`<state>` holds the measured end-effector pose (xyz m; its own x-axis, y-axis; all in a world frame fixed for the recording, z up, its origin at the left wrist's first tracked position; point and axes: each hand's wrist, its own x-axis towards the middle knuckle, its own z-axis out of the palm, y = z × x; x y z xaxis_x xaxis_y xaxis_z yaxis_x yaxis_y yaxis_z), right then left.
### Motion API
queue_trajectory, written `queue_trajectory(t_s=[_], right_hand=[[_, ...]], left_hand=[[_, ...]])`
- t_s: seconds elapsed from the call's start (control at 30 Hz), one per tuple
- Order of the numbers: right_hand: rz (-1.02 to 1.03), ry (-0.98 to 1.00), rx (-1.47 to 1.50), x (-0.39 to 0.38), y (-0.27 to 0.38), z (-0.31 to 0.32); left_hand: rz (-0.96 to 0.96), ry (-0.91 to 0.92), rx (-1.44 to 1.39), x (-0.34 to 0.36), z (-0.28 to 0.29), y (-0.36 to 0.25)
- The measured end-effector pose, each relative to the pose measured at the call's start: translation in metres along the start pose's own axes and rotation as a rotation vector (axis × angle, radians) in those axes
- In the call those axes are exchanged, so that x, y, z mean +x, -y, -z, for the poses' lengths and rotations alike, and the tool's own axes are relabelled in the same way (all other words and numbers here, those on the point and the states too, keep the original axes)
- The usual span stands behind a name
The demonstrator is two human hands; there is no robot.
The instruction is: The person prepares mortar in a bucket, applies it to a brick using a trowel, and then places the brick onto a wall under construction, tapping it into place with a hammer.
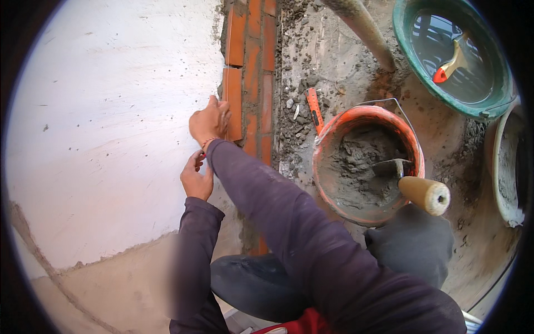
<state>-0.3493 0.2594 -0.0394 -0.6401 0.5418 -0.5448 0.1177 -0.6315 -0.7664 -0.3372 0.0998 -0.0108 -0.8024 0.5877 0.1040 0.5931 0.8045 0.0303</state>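
Note:
My right hand (pixel 210 121) reaches across from the lower right, its fingers closed against the edge of an orange brick (pixel 234 106). That brick sits in a brick row (pixel 252 83) alongside a white plastered surface (pixel 111 128). Anything inside the right fingers is hidden. Just below the right wrist, which wears a thin cord bracelet (pixel 208 143), is my left hand (pixel 196 179). Its fingers are curled together at the edge of the white surface. A small red bit shows at their tips, too small to name.
To the right stands an orange bucket (pixel 320 167) of wet mortar, with a wooden-handled trowel (pixel 424 195) in it. An orange-handled tool (pixel 314 108) leans beside it. A green basin (pixel 406 61) holds water and a brush (pixel 453 61). A pole (pixel 367 33) rises behind; another container (pixel 498 167) stands far right.

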Motion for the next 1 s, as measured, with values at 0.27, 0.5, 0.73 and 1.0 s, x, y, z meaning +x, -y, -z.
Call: queue_trajectory(t_s=[0.27,0.5,0.73,1.0], right_hand=[[0.146,-0.191,0.296,-0.054,-0.018,0.006],[0.238,-0.181,-0.357,-0.081,-0.182,0.062],[0.555,-0.219,-0.953,-0.082,-0.265,0.132],[0.475,-0.695,-0.782,-0.022,-0.277,0.160]], left_hand=[[-0.066,-0.036,0.208,0.030,0.030,-0.010],[-0.261,-0.097,0.270,0.065,-0.025,0.008],[-0.229,-0.131,0.130,0.096,-0.076,0.016],[-0.263,-0.223,-0.102,0.163,-0.072,-0.007]])
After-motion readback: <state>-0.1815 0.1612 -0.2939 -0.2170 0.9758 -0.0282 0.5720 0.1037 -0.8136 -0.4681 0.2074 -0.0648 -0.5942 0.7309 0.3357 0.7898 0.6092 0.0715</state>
